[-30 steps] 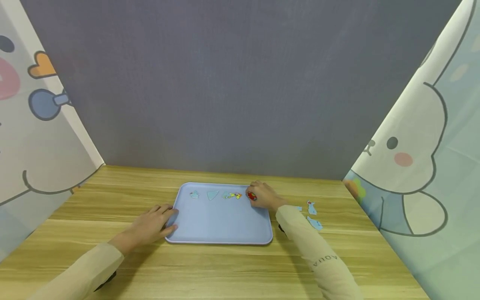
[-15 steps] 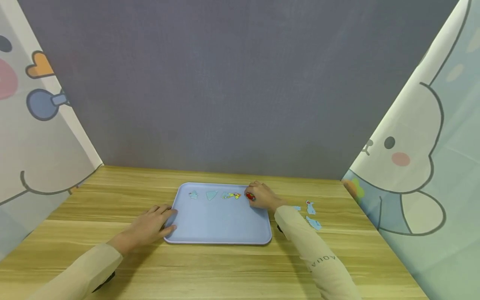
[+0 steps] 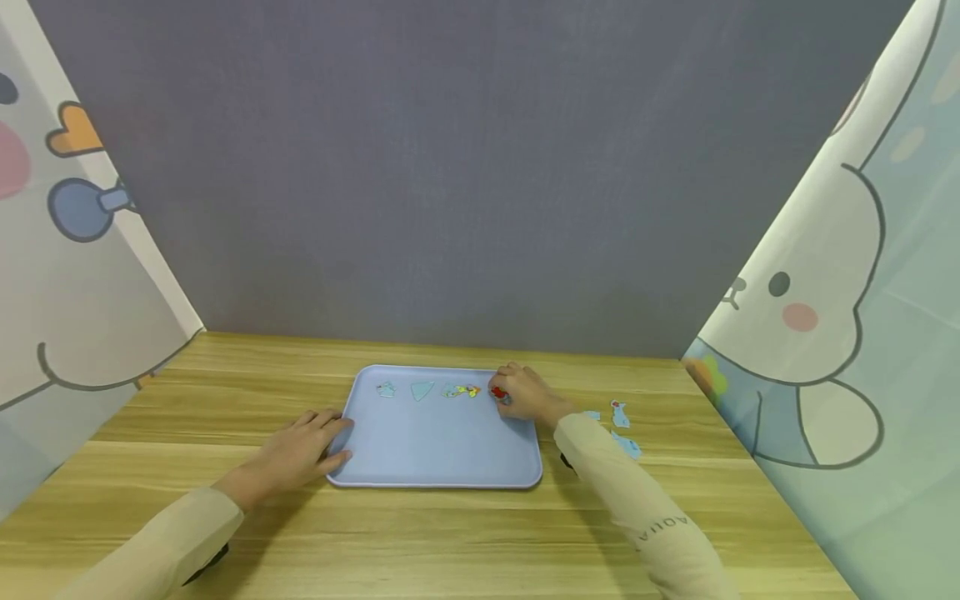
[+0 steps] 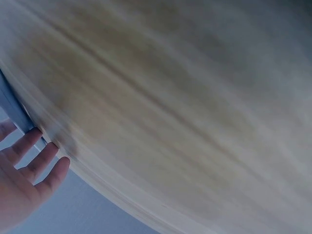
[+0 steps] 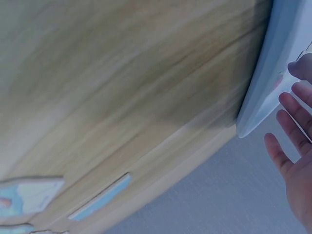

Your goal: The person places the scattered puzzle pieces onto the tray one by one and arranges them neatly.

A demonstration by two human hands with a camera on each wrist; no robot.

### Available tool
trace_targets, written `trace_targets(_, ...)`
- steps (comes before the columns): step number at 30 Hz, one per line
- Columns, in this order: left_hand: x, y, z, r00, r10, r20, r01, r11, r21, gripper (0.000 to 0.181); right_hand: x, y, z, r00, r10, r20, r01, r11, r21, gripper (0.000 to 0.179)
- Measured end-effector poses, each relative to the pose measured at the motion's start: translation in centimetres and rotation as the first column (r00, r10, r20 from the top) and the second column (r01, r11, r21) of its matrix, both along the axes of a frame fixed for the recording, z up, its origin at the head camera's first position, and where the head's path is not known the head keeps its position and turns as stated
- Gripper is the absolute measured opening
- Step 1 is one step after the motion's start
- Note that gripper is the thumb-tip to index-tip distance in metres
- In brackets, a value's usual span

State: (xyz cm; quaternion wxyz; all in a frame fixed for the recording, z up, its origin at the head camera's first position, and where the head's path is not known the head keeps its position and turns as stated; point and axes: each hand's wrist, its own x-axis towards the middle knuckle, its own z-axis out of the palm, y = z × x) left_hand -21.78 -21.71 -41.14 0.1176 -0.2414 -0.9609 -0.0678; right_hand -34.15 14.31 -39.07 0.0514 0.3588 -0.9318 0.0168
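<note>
Widely apart, left hand [image 3: 303, 447] at tray [image 3: 435, 448] edge, right hand [image 3: 522, 393] around red piece [image 3: 498, 392]

A small red piece [image 3: 498, 392] is sitting between the thumb and fingers of the right hand [image 3: 521, 392], near the far right corner of a pale blue, plastic-looking tray [image 3: 435, 442] with round corners. The tray is lying flat, and the left hand [image 3: 303, 446] is touching its left edge. Just left of the right hand's grip, a pale blue piece with yellow and orange bits [image 3: 461, 391] is lying on the tray. Further left, a pale blue triangle piece [image 3: 422, 390] and a small jagged pale blue piece [image 3: 386, 390] are lying in the same row.
</note>
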Motion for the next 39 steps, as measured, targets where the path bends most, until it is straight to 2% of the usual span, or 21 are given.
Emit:
trace_targets(7, -0.2, -0.2, -0.2, 1.000, 0.003, -0.006, -0.003, 1.000, -0.006, 0.047, 0.5, 1.0, 0.7, 0.999, 0.040, -0.017, -0.041, 0.998, -0.048, 0.029)
trace_targets(14, -0.3, -0.1, -0.2, 1.000, -0.007, -0.021, 0.007, 1.000, -0.002, 0.047, 1.6, 2.5, 1.6, 1.000, 0.013, 0.020, -0.012, 0.999, -0.049, 0.029)
trace_targets(24, -0.3, -0.3, -0.4, 1.000, -0.004, -0.012, 0.004, 1.000, 0.001, 0.047, 3.1, 5.1, 1.2, 0.998, 0.045, -0.044, -0.047, 0.998, -0.050, 0.030)
trace_targets(31, -0.2, -0.2, -0.2, 1.000, 0.006, 0.001, -0.006, 1.000, -0.001, 0.047, 4.4, 6.9, 1.2, 1.000, 0.019, 0.000, -0.019, 0.997, -0.078, 0.032)
trace_targets(36, 0.0, -0.1, 0.1, 1.000, -0.003, 0.004, 0.003, 1.000, -0.003, 0.047, 5.1, 8.3, 0.8, 0.997, 0.029, -0.067, -0.033, 0.997, -0.065, 0.035)
trace_targets(39, 0.0, -0.1, 0.2, 1.000, -0.003, 0.008, 0.003, 1.000, -0.002, 0.047, 5.5, 9.0, 0.6, 0.997, 0.027, -0.079, -0.032, 0.997, -0.065, 0.036)
